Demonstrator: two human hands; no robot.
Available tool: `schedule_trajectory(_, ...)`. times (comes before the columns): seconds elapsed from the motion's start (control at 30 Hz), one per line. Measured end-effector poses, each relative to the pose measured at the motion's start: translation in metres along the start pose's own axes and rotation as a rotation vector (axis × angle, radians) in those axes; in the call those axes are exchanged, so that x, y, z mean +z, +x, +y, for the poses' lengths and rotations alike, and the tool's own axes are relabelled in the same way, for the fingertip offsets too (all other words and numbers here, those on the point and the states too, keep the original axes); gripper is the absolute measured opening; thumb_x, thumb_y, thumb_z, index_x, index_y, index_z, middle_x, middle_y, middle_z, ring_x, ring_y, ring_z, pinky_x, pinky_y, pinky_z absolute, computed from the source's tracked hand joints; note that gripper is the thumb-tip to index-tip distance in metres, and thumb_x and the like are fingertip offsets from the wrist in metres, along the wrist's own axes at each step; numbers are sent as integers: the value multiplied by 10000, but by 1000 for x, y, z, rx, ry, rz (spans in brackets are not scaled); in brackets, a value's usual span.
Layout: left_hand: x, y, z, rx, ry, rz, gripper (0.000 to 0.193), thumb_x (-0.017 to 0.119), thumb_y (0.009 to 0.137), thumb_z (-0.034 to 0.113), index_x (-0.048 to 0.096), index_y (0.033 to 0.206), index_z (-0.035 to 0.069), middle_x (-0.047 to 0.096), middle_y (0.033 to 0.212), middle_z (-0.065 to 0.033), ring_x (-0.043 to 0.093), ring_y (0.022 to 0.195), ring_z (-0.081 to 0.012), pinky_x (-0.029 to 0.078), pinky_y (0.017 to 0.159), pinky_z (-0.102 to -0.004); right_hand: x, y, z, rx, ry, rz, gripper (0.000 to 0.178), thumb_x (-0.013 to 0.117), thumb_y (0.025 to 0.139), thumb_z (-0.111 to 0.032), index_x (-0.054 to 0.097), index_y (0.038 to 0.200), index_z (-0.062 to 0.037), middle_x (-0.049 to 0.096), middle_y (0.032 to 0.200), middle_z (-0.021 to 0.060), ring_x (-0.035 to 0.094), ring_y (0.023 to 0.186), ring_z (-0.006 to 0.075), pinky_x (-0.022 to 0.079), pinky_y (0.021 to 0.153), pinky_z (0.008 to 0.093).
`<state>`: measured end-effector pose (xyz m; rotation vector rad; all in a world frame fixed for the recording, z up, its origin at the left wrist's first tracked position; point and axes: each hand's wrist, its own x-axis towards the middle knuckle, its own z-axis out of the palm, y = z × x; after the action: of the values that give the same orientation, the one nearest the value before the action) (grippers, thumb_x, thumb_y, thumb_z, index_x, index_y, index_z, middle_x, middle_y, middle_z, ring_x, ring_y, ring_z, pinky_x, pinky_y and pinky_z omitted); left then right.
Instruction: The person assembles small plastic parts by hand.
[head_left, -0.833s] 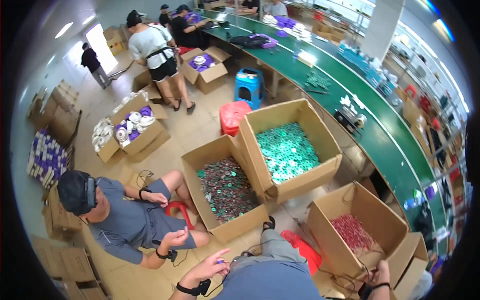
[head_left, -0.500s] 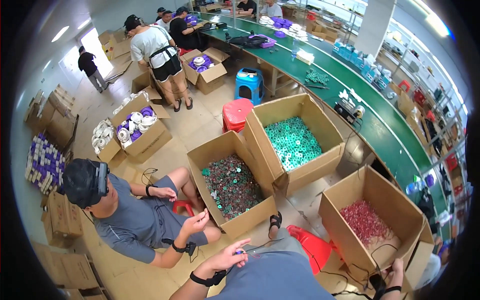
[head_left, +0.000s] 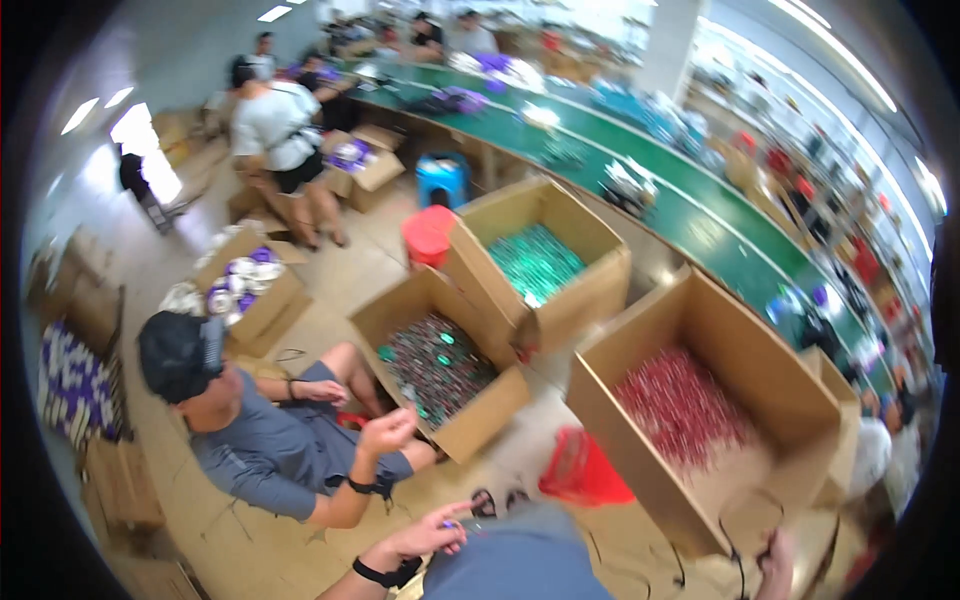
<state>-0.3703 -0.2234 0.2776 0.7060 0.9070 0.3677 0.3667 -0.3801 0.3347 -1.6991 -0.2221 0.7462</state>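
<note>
My left hand (head_left: pixel 430 533) is in front of my body at the lower middle, index finger stretched out and other fingers curled around a small blue-purple thing (head_left: pixel 449 525), too small to name. My right hand (head_left: pixel 775 565) is at the lower right, beside the near edge of a large cardboard box (head_left: pixel 640 475) that holds many small red pieces (head_left: pixel 680 410). Motion smears its fingers, so their grip does not show. A thin black cable (head_left: pixel 738 565) runs close to that hand.
A seated person (head_left: pixel 290 430) in grey is at my left, by a box (head_left: pixel 485 415) of dark mixed pieces. Behind stands a box (head_left: pixel 610 285) of green pieces. A red stool (head_left: pixel 580 470) is before me; a green conveyor table (head_left: pixel 700 235) runs along the back right.
My view has shifted, and the boxes sit further left in it. My left hand has moved slightly left and down, and the dark device beside my right hand no longer shows clearly.
</note>
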Motion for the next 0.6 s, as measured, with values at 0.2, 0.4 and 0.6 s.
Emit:
schedule_trajectory(0.2,49,-50,-70,20,18,76,659,538,1018,156,256,1613,153,634,1002,-23,604,846,-94,530,755,-244,-13,-51,-21,213,-355,-214,415,462,1027,-164,447,1409,-4,586,1220,188,612,1010,341,584,774,458)
schedule_trajectory(0.4,113,-105,-169,74,-72,203,666,558,1019,155,254,1611,125,632,983,-14,601,837,-94,527,745,-236,-56,-76,-10,114,-530,-361,380,510,930,-33,492,1307,13,580,1126,182,597,972,309,571,798,438)
schedule_trajectory(0.6,176,-181,-249,85,-126,280,659,586,1007,134,289,1595,102,638,955,-17,603,811,-95,531,743,-236,-108,-79,23,145,-440,-570,331,547,848,44,555,1178,19,592,1074,156,600,922,258,553,777,387)
